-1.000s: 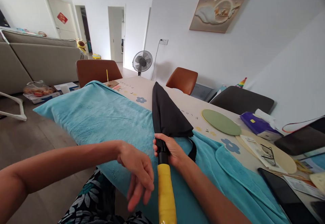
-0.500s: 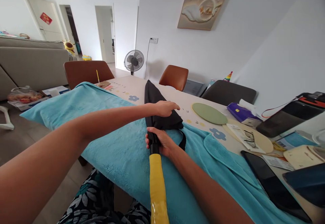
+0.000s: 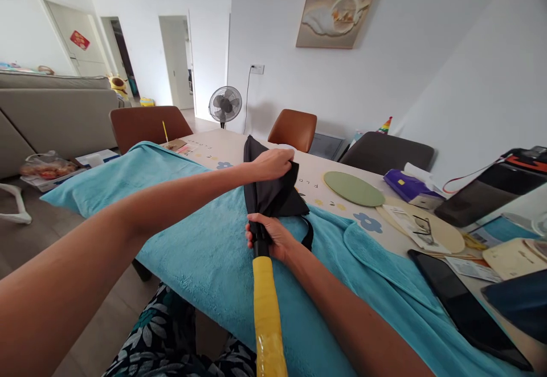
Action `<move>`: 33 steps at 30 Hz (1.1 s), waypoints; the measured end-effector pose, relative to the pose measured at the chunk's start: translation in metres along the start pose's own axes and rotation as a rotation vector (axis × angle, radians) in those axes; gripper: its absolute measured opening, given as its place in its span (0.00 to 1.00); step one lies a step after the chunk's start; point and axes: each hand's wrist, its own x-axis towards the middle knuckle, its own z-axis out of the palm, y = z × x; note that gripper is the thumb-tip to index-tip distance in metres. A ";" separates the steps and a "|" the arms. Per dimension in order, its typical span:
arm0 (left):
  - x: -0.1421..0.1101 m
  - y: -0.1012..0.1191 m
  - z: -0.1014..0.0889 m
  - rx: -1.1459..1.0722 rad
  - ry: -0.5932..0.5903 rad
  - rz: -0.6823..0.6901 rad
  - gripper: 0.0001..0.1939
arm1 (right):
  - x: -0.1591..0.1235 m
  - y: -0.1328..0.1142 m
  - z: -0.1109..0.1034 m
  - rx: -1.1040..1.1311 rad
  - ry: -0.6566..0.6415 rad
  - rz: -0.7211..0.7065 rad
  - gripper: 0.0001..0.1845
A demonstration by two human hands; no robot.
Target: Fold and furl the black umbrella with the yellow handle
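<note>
Pinching creased umbrella cloth (image 3: 268,196) (black, tapering); left hand (image 3: 276,164) curled.

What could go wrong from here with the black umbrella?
The left hand holds a fold of the black umbrella while the right hand grips it by the yellow handle; a hard pull might strain the fabric. The dark-screened device lies at the blue blanket's edge, so dragging the blanket might shift it.
</note>
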 end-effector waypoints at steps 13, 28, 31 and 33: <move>-0.095 -0.084 -0.027 -0.672 0.445 -0.485 0.06 | 0.001 0.001 -0.003 -0.052 -0.040 0.009 0.05; -0.141 -0.046 -0.020 -0.006 -0.138 0.179 0.30 | 0.010 0.005 -0.007 -0.129 0.002 -0.010 0.05; -0.139 -0.024 -0.008 0.096 -0.185 0.284 0.28 | 0.010 0.005 -0.007 -0.126 -0.001 -0.011 0.05; -0.137 -0.022 0.000 0.144 -0.200 0.275 0.24 | 0.010 0.005 -0.007 -0.117 -0.006 -0.020 0.04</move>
